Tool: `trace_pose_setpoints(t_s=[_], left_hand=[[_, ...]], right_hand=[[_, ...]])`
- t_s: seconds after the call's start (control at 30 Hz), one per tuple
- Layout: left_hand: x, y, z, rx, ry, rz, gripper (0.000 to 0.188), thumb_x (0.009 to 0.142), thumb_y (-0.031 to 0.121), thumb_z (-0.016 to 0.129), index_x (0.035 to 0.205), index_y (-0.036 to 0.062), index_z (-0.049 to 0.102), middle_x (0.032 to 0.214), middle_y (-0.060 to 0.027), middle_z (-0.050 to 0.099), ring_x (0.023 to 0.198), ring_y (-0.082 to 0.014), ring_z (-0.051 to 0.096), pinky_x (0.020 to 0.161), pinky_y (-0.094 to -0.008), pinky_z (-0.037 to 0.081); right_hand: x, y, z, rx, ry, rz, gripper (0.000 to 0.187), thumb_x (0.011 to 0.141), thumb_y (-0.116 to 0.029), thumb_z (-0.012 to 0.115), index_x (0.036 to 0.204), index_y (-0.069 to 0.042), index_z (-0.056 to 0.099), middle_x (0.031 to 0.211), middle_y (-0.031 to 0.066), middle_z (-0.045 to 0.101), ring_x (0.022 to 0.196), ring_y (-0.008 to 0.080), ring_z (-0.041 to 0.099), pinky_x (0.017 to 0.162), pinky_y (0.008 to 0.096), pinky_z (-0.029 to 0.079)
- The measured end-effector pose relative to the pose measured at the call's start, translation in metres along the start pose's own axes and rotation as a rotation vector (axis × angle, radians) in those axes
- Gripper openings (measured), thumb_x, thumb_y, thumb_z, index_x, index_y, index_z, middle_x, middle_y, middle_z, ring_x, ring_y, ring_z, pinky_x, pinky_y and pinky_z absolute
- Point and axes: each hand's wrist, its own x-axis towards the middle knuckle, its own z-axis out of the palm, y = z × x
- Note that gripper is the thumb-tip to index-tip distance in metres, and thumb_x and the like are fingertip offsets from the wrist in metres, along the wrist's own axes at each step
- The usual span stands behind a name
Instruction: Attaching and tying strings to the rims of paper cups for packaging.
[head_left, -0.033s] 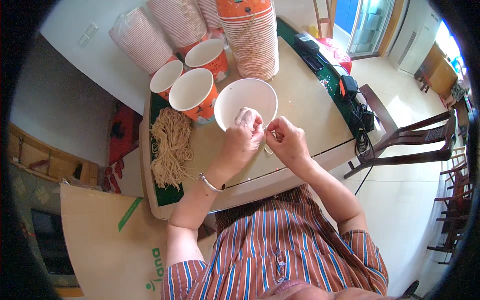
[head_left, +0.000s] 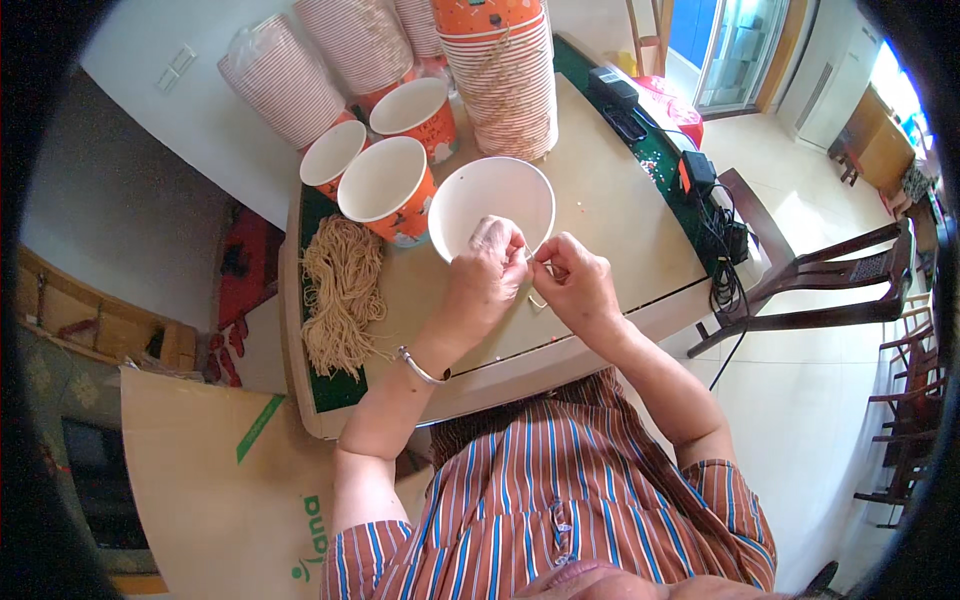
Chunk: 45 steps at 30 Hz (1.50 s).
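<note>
Both hands meet over the near rim of a white paper bucket (head_left: 480, 190) on the table. My left hand (head_left: 485, 265) pinches a thin cream string (head_left: 540, 299) between thumb and fingers. Close beside it on the right, my right hand (head_left: 580, 285) is closed on the same string, and a short loop hangs below the fingers. The fingertips partly hide the string. A loose bundle of beige string (head_left: 342, 295) lies at the table's left edge, left of my left hand.
Orange-and-white paper buckets (head_left: 385, 180) stand left of the white one. Tall nested stacks of buckets (head_left: 500, 95) rise behind. Along the table's right edge lie black adapters and tangled cables (head_left: 728, 235). A dark wooden chair (head_left: 850, 285) is at the right, a cardboard sheet (head_left: 200, 470) at the left.
</note>
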Motion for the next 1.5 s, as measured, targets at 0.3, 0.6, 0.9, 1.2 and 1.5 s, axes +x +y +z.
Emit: trace_pose_setpoints(t_s=[0.3,0.6,0.9,1.2,1.5], left_hand=[[0.003,0.008,-0.004,-0.170,-0.061,0.007,0.030,0.086,-0.001,0.060,0.115,0.0048,0.061,0.105,-0.0142,0.063,0.084,-0.0289,0.067,0.076,-0.0394,0.054],[-0.003,0.007,-0.008,-0.111,-0.090,-0.037,0.012,0.088,0.011,0.066,0.097,0.0033,0.065,0.092,-0.0161,0.067,0.084,-0.0340,0.066,0.075,-0.0423,0.052],[-0.005,0.003,-0.010,-0.085,-0.029,-0.018,0.009,0.087,0.010,0.064,0.093,0.0033,0.063,0.088,-0.0158,0.065,0.083,-0.0355,0.065,0.074,-0.0448,0.051],[-0.008,0.004,-0.010,-0.013,-0.004,0.033,0.010,0.085,0.011,0.062,0.087,0.0018,0.059,0.085,-0.0179,0.062,0.081,-0.0385,0.063,0.072,-0.0486,0.050],[-0.006,0.003,-0.006,0.021,0.048,0.036,0.008,0.082,0.007,0.064,0.086,0.0011,0.061,0.084,-0.0174,0.063,0.079,-0.0369,0.064,0.070,-0.0449,0.051]], right_hand=[[0.002,-0.001,-0.010,-0.003,-0.021,-0.015,0.010,0.086,0.000,0.068,0.091,-0.001,0.059,0.060,-0.0003,0.052,0.055,0.0024,0.042,0.049,0.0227,0.037],[0.002,-0.004,-0.012,-0.110,-0.063,0.009,0.018,0.089,-0.015,0.071,0.097,-0.003,0.061,0.066,0.0130,0.062,0.056,0.0178,0.060,0.055,0.0319,0.049],[0.003,-0.013,-0.015,-0.146,-0.110,-0.002,0.014,0.088,-0.016,0.071,0.093,-0.005,0.063,0.062,0.0106,0.057,0.051,0.0138,0.052,0.051,0.0318,0.045],[0.004,-0.022,-0.011,-0.177,-0.113,0.028,0.012,0.085,-0.012,0.068,0.089,-0.004,0.061,0.058,0.0088,0.051,0.052,0.0124,0.046,0.050,0.0314,0.043],[0.005,-0.016,-0.005,-0.169,-0.028,-0.076,0.012,0.084,-0.006,0.069,0.091,-0.005,0.059,0.054,0.0012,0.041,0.050,0.0064,0.037,0.047,0.0271,0.033]])
